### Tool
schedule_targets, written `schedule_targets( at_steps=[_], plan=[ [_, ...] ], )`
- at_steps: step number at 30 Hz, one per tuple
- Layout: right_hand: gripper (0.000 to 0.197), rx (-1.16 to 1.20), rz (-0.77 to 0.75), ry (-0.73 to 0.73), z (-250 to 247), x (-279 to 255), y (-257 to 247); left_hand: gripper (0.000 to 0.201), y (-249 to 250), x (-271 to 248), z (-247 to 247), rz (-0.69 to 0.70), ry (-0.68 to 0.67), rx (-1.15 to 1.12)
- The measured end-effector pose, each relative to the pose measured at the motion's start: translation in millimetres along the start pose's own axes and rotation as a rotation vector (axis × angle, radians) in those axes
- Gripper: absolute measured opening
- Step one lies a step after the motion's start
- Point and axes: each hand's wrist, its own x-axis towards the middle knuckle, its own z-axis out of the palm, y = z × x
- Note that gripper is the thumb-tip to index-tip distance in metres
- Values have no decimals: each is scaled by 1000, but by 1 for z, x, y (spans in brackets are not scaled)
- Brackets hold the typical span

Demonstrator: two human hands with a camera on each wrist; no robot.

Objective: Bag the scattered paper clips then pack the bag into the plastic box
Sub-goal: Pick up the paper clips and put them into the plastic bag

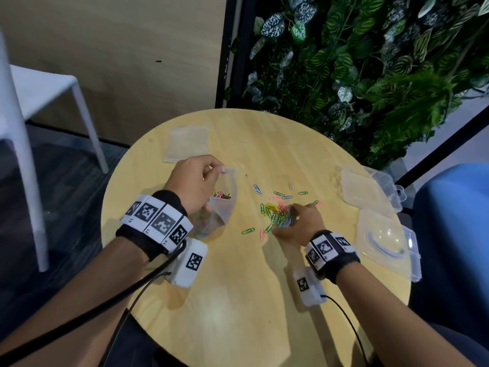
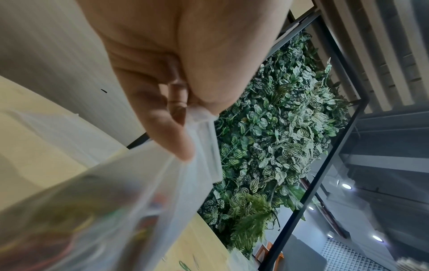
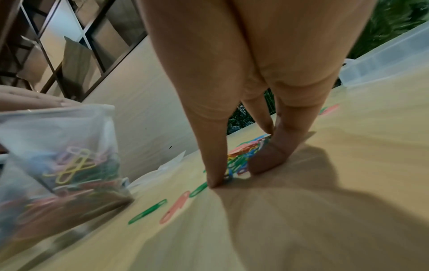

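My left hand pinches the rim of a clear zip bag and holds it up over the table's left half; coloured clips lie inside it. In the left wrist view my thumb and fingers grip the bag's zip strip. My right hand is down on a heap of coloured paper clips at the table's middle. In the right wrist view the right hand closes thumb and fingers round the clips. A clear plastic box lies at the right edge.
A second clear box sits behind the first. Flat spare bags lie at the far left of the round wooden table. Loose clips, one green and one pink, lie near my right hand. A plant wall stands behind, a white chair to the left.
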Motion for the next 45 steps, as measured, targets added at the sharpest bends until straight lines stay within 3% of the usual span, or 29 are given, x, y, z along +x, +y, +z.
schedule_targets(
  at_steps=[3,9,13,16,19,22,26,29,33,40,42,45],
  plan=[
    [77,-65,-10,-40,3,14,-8,20,-3,1,-1,-2,-11,-2],
    [28,-155,-172,66,4,15,-15,21,-4,2,2,-15,-46,-3],
    [21,-202,-134,60,4,16,-11,21,-3,1,3,-11,-65,-10],
    [17,-101,-91,90,-2,17,0,20,-3,0,5,-14,-80,-11],
    [12,208,71,149,-9,17,17,20,-2,0,8,-14,-96,-6],
    [8,905,321,80,-11,19,24,19,1,1,12,-20,-118,-16],
    [7,1497,247,-53,-27,17,-2,18,2,2,14,-25,-125,-45],
    [9,1676,111,-179,-46,1,-36,19,1,3,15,-35,-118,-56],
    [7,1543,-11,-289,-44,-18,-82,20,2,2,16,-35,-127,-85],
    [13,608,-289,118,-12,-26,-119,19,4,-1,15,-41,-155,-140],
    [19,432,-345,131,-12,-30,-128,19,4,-1,14,-37,-157,-114],
    [19,257,-279,111,-13,-28,-133,18,5,-2,16,-38,-176,-106]
  ],
)
